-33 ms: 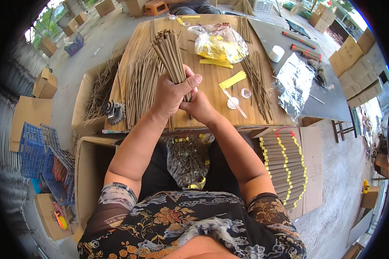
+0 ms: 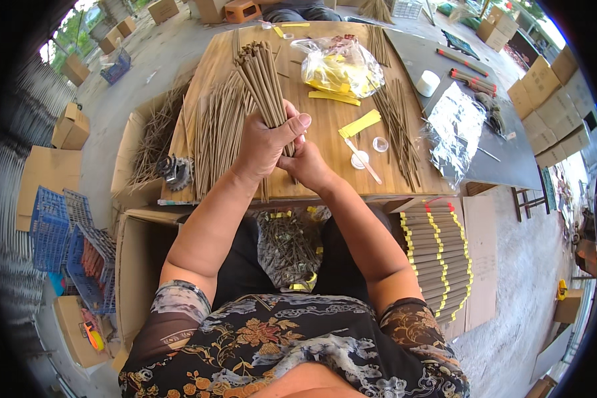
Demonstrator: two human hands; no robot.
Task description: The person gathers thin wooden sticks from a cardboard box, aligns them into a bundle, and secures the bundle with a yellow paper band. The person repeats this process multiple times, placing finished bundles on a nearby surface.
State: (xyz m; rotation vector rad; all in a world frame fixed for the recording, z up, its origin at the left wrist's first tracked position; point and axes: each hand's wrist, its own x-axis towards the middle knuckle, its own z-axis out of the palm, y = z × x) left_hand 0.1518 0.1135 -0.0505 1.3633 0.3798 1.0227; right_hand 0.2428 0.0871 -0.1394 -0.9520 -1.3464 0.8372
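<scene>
Above the near part of the wooden table point(image 2: 298, 119), I hold a thick bundle of brown incense sticks point(image 2: 264, 83) that tilts up and away from me. My left hand point(image 2: 262, 140) is wrapped round its lower half, thumb across the front. Just below and to the right, my right hand point(image 2: 306, 164) is closed at the bundle's lower end; its fingertips are partly hidden. Loose incense sticks point(image 2: 219, 132) lie spread on the table left of my hands. To the right are yellow paper strips point(image 2: 360, 123), a flat stick point(image 2: 365, 162) across a small white lid, and a clear round cap point(image 2: 380, 144).
A clear bag of yellow strips point(image 2: 343, 69) lies farther back. On the dark side table point(image 2: 511, 159) are a foil sheet point(image 2: 454, 126) and a white roll point(image 2: 428, 83). Finished yellow-banded bundles point(image 2: 438, 259) lie low at right. An open carton point(image 2: 139, 265) stands at left. Someone sits across the table.
The view has shifted very slightly. Both hands keep the same grip on the bundle.
</scene>
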